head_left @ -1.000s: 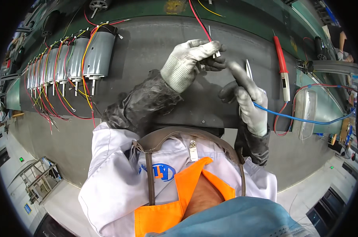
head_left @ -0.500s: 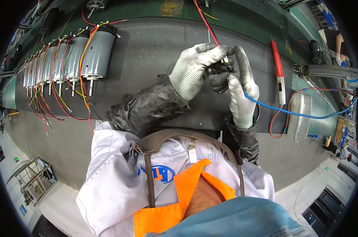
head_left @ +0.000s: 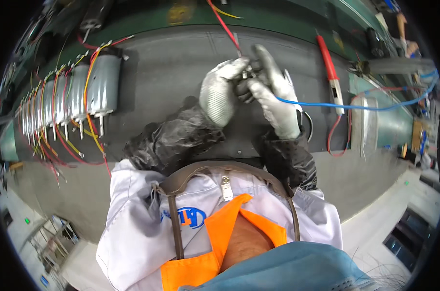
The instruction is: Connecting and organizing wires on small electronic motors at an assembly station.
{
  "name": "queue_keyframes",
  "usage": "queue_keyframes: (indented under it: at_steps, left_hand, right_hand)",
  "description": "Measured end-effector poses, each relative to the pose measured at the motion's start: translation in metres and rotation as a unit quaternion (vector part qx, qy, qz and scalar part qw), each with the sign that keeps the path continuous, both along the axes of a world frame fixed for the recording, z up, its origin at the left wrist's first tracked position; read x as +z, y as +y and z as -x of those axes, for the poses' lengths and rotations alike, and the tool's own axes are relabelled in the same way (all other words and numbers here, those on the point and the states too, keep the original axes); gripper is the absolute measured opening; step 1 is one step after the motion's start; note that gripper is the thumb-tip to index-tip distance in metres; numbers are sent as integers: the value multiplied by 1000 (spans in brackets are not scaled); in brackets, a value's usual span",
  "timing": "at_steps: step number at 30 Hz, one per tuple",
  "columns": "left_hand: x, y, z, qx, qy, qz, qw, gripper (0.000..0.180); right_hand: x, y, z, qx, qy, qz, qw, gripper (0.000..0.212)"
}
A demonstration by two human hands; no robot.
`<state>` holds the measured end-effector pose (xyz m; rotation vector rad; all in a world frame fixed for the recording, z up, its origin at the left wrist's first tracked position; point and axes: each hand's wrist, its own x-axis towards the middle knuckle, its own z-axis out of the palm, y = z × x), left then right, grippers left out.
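Observation:
Both of my grey-white gloved hands meet above the dark bench (head_left: 176, 63). My left hand (head_left: 221, 92) is closed in a pinch on the end of a red wire (head_left: 223, 25), which runs up and away to the far edge. Close against it, my right hand (head_left: 278, 104) is closed on the end of a blue lead (head_left: 326, 104); its index finger points up. A small metallic piece (head_left: 245, 75) shows between the fingertips. Whether the lead touches the wire I cannot tell, since the fingers cover the spot.
On the left stands a row of several grey cylindrical motors (head_left: 103, 82), shafts toward me, with red and yellow wires trailing over the near edge. To the right lie a red-and-white test probe (head_left: 329, 68) and a clear plastic box (head_left: 365, 126). Another dark motor (head_left: 96, 17) sits at the far left.
Both hands have shifted slightly left and away in the view, still together at the wire's end. The whole bench scene has also shifted, as the view has moved.

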<state>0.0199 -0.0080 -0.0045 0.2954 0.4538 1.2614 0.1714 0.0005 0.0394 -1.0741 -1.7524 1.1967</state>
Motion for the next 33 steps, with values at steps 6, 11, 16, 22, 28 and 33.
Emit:
queue_keyframes:
  at_steps: [6, 11, 16, 22, 28, 33]
  left_hand:
    - [0, 17, 27, 63, 46, 15, 997, 33]
    - [-10, 12, 30, 51, 29, 8, 998, 33]
    - [-4, 2, 31, 60, 61, -9, 996, 32]
    - [8, 1, 31, 73, 71, 4, 995, 29]
    - [1, -1, 28, 98, 64, -22, 993, 23]
    - [-7, 9, 31, 73, 18, 18, 997, 27]
  right_hand:
    - [-11, 51, -146, -189, -487, -241, 818, 61]
    - [-46, 62, -213, -212, -478, -180, 833, 51]
    - [-17, 93, -135, -143, -35, 114, 982, 52]
    - [-9, 150, -72, -25, -67, 137, 988, 48]
    - [-1, 147, -49, -11, -208, 38, 977, 39]
    - [9, 115, -94, -90, -202, 53, 974, 35]
